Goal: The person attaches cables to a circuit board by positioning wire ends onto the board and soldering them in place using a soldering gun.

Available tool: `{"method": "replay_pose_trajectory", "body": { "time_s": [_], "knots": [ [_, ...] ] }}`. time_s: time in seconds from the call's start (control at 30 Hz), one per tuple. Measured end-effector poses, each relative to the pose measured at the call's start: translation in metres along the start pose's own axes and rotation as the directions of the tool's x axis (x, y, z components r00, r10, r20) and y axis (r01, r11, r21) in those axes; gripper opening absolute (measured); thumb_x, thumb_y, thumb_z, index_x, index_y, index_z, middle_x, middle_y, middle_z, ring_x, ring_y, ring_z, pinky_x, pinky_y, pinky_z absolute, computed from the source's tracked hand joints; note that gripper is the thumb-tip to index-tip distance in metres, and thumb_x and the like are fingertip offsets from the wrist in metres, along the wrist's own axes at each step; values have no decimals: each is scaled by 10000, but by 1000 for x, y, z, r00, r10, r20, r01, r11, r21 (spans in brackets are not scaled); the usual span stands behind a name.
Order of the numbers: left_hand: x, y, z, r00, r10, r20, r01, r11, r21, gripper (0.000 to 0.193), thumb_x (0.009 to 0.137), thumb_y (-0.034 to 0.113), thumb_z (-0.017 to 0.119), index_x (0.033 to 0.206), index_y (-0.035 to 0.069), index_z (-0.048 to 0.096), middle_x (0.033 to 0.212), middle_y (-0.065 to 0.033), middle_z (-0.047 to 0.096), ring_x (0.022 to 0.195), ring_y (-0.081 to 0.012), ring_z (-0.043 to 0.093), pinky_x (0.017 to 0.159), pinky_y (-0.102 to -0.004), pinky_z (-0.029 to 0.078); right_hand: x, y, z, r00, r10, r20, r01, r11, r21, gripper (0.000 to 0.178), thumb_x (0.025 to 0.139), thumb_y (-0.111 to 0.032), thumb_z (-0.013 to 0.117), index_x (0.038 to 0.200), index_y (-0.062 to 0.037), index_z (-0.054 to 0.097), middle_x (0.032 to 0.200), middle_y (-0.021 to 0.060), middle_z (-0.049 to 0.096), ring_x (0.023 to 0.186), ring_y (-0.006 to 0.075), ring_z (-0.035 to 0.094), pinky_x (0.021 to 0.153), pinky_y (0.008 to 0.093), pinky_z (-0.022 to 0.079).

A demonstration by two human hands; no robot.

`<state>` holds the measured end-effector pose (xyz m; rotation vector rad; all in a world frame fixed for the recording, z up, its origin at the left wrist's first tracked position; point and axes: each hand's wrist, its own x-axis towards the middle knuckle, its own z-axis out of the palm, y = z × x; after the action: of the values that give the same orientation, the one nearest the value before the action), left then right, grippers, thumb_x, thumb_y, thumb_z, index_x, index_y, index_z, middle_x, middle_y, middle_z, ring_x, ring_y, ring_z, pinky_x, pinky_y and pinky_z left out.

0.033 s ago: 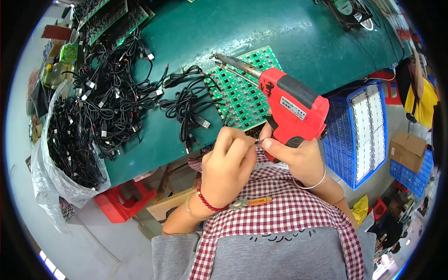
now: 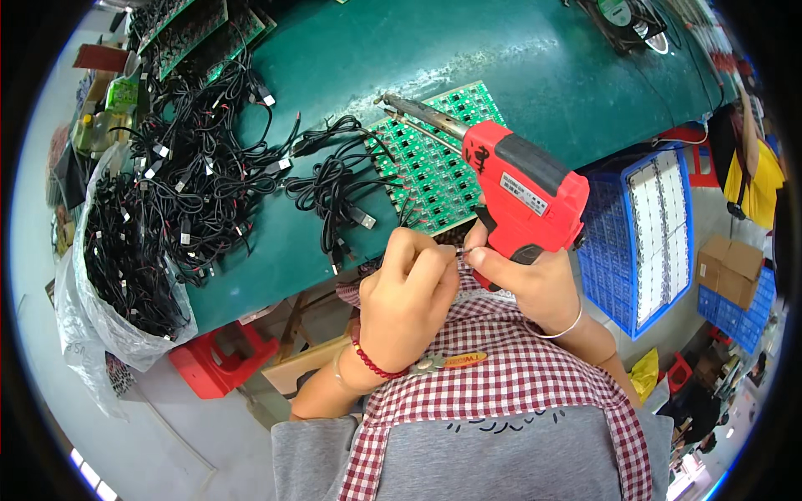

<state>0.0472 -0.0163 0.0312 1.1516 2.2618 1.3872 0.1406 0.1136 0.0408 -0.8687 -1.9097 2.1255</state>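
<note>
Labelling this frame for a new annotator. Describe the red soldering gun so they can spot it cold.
Start at the green table across the top of the picture, then find the green circuit board panel at its near edge. The soldering gun lies over that panel, gripped by the right hand. It is the only red pistol-shaped tool, with a metal tip pointing up-left.

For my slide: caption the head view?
Right hand grips red solder gun over green board; left hand pinches wire.
</note>
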Motion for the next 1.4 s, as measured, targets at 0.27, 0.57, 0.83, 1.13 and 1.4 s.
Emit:
{"method": "replay_pose_trajectory", "body": {
  "time_s": [0.27, 0.57, 0.83, 1.13, 1.4],
  "knots": [
    [-1, -2, 4, 999, 26, -35, -25, 999, 42, 139, 731, -88, 638, 787, 11, 559, 710, -70, 522, 501, -150, 515, 444, -260, 393, -6, 18, 2, 990, -131, 55, 136, 987, -89, 452, 795, 28, 673, 1193, 23, 460, 994, 63, 607, 851, 96, 600, 762, 243, 490],
    [-2, -16, 2, 997, -59, -51, 68, 978, 199, 102, 746, 1, 649, 786, 25, 558, 828, -83, 555, 577, -246, 588, 498, -339, 466, -8, 27, -4, 988, -143, -63, 142, 990, -20, 261, 850, -55, 664, 1081, -9, 554, 966, 50, 609, 874, 109, 590, 780, 257, 482],
    [1, -30, 11, 996, -48, -74, 77, 885, 459, 132, 723, 15, 636, 732, 6, 504, 1064, -73, 571, 620, -232, 610, 481, -342, 478, -60, 55, -71, 992, 42, -122, -53, 995, -88, 206, 825, -67, 693, 1003, -5, 610, 892, 25, 620, 830, 122, 592, 735, 280, 485],
    [4, -28, 15, 993, -73, -88, 106, 881, 461, 159, 714, -2, 631, 714, 33, 476, 1057, -67, 575, 512, -239, 570, 441, -351, 442, -97, 75, -86, 995, 88, -55, -97, 978, -185, 301, 882, -274, 631, 838, 9, 539, 680, 63, 536, 631, 157, 514, 591, 297, 422],
    [6, -29, 12, 993, -103, -54, 117, 876, 468, 147, 728, 8, 627, 730, 21, 481, 1055, -78, 570, 515, -254, 569, 452, -358, 448, -98, 76, -89, 971, 239, -16, -238, 954, -184, 308, 773, -113, 734, 1052, -37, 628, 1045, 95, 601, 957, 227, 567, 846, 349, 440]
  ]
}}
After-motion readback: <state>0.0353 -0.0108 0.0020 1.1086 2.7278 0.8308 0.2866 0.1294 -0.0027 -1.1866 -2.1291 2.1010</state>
